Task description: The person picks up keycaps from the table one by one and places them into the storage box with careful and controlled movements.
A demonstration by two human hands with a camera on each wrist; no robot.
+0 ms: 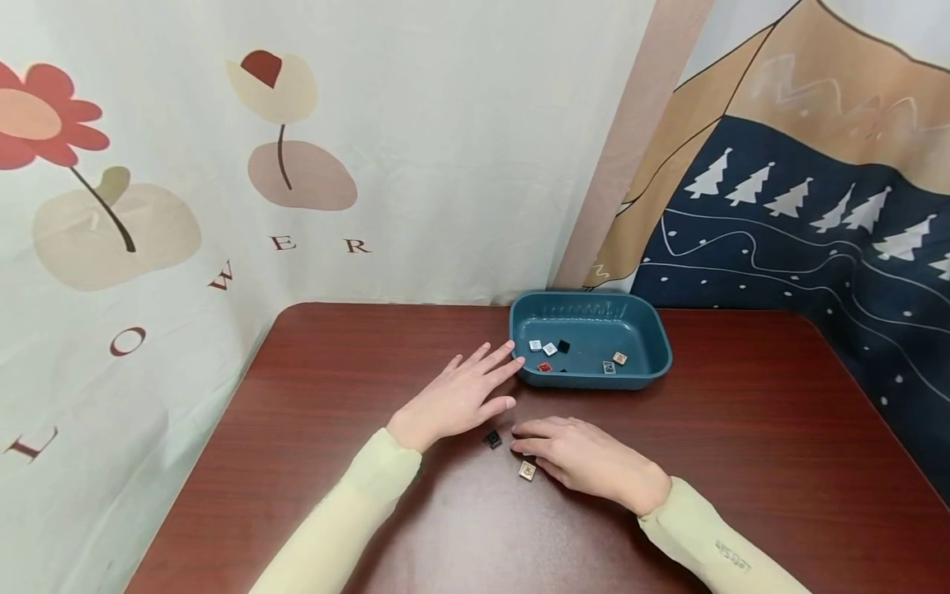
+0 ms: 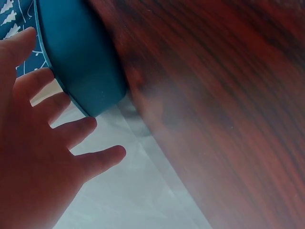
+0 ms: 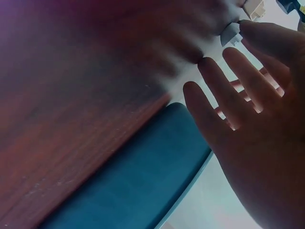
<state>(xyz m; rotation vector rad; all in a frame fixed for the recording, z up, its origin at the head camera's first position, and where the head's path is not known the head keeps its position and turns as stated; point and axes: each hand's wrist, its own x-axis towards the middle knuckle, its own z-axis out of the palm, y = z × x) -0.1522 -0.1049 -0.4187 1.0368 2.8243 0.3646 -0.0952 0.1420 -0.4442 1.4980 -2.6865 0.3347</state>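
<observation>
My left hand is spread with straight fingers, two fingertips at the left side of the blue plastic basin. In the left wrist view these fingers overlap the basin's outline. Low over the table, my right hand reaches in with fairly straight fingers. Its thumb tip is beside a small whitish square piece, mostly hidden by the fingers in the head view; a firm pinch is not visible. A beige square piece and a black one lie close by.
The basin, at the table's back edge, contains several small square pieces, including a white one, a red one and a beige one. Behind the brown table hangs a printed curtain.
</observation>
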